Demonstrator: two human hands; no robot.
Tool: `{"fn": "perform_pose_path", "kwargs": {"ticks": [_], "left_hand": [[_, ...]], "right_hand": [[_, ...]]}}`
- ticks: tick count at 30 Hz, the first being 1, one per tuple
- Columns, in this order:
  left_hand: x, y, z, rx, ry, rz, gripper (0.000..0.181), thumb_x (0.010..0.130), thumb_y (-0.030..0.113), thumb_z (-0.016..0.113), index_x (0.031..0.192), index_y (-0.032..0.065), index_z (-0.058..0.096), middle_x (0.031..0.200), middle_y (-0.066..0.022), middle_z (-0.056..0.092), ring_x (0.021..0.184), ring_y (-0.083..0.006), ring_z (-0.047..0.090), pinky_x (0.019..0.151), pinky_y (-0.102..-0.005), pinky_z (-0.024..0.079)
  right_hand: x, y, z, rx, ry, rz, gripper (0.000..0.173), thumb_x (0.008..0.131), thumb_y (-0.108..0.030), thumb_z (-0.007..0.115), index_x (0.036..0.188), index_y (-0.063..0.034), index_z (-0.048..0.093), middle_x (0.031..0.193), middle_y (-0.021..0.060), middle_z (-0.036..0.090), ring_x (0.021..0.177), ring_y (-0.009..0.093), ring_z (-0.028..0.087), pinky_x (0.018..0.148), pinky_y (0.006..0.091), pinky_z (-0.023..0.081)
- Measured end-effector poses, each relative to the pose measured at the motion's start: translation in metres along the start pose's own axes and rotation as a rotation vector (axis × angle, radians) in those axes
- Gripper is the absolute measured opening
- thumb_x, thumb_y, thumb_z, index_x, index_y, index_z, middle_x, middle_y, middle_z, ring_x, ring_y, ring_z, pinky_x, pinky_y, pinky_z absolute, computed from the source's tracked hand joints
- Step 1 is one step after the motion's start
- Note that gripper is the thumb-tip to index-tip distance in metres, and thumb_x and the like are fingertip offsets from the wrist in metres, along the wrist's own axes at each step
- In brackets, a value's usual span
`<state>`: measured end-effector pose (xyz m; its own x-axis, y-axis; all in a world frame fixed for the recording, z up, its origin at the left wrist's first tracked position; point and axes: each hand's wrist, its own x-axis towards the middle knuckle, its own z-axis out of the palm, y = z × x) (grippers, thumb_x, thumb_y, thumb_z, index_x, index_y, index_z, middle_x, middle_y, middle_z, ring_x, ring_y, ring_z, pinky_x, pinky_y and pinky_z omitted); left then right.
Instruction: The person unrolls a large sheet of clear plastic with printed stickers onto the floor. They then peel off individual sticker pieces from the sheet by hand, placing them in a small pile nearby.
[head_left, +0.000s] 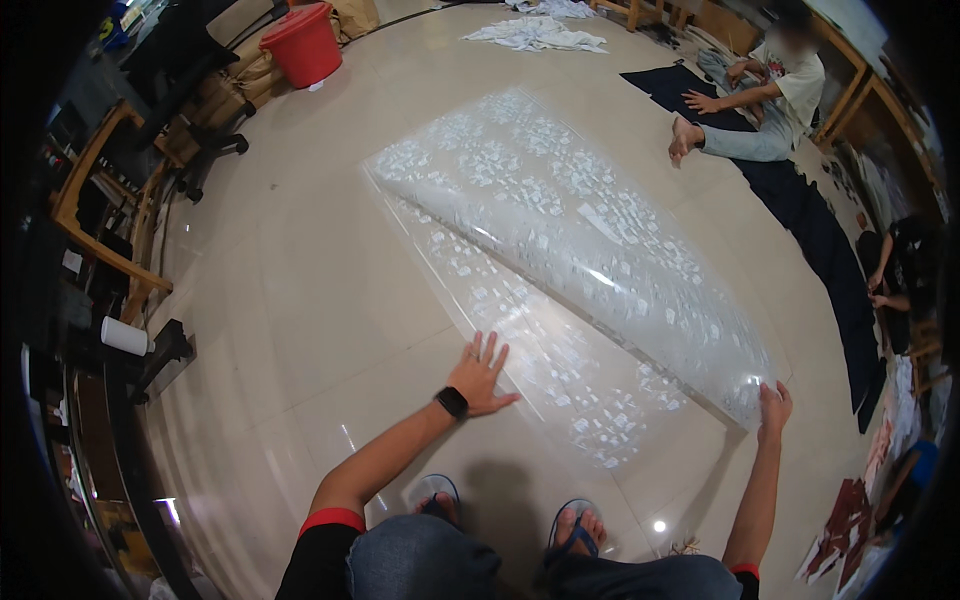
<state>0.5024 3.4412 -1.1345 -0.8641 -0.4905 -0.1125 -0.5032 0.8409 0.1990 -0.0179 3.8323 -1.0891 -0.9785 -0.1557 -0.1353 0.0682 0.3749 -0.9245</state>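
Observation:
A large clear plastic sheet (585, 255) with whitish printed patches lies on the tiled floor, its right side lifted and curled over in a long fold. My left hand (481, 379), wearing a smartwatch (452, 403), rests with fingers spread at the sheet's left edge. At the right, my right hand (774, 409) grips the raised corner of the sheet between thumb and fingers. Under the fold, more patches show on the flat part near my feet.
A person (772, 97) sits on the floor at the upper right beside long dark fabric (817, 247); another person (896, 277) is at the right rim. A red bin (304, 46), an office chair (202, 139) and white cloth (536, 34) stand or lie farther off.

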Motion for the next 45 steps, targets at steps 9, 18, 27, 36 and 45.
{"fn": "perform_pose_path", "kwargs": {"ticks": [9,18,27,36,45], "left_hand": [[-0.016,0.115,-0.004,-0.247,-0.173,0.022,0.074,0.095,0.051,0.055,0.144,-0.0037,0.045,0.148,-0.0315,0.044,0.13,-0.0467,0.05,0.112,-0.0567,0.031],[0.013,0.036,-0.035,-0.074,0.265,0.016,0.06,0.094,0.035,0.057,0.136,-0.0076,0.05,0.125,-0.0263,0.062,0.114,-0.0396,0.059,0.108,-0.0627,0.031],[0.072,0.006,-0.07,-0.296,-0.409,-0.177,0.068,0.088,0.035,0.066,0.14,-0.006,0.048,0.14,-0.0299,0.051,0.124,-0.0445,0.054,0.109,-0.0533,0.038],[-0.033,-0.072,-0.003,0.007,0.082,-0.383,0.079,0.1,0.053,0.047,0.149,-0.0079,0.036,0.159,-0.0314,0.026,0.147,-0.0493,0.026,0.117,-0.0577,0.027],[-0.096,-0.105,0.002,-0.566,0.397,-0.577,0.033,0.091,0.02,0.067,0.117,0.0007,0.068,0.124,-0.0172,0.068,0.109,-0.0308,0.067,0.094,-0.0403,0.052]], "right_hand": [[0.066,0.054,-0.096,-0.123,-0.021,-0.009,0.058,0.088,-0.003,0.07,0.14,0.0062,0.046,0.114,0.0181,0.069,0.105,0.022,0.064,0.094,0.0337,0.05],[0.004,-0.017,0.045,-0.661,0.193,-0.782,0.072,0.086,-0.016,0.074,0.147,0.0039,0.042,0.146,0.0221,0.049,0.14,0.035,0.041,0.118,0.0451,0.028],[-0.254,-0.072,0.25,-0.788,-0.702,-1.098,0.059,0.082,-0.032,0.076,0.13,-0.0033,0.056,0.136,0.0146,0.057,0.128,0.031,0.051,0.115,0.0624,0.023],[-0.174,-0.088,0.24,-0.553,-0.624,-0.852,0.009,0.084,-0.013,0.074,0.086,-0.0042,0.073,0.087,0.014,0.073,0.086,0.033,0.067,0.094,0.0431,0.046],[-0.113,-0.105,0.204,-0.616,-0.535,-0.619,0.017,0.084,-0.01,0.074,0.091,0.0051,0.071,0.088,0.0226,0.072,0.087,0.039,0.069,0.082,0.042,0.052]]}}
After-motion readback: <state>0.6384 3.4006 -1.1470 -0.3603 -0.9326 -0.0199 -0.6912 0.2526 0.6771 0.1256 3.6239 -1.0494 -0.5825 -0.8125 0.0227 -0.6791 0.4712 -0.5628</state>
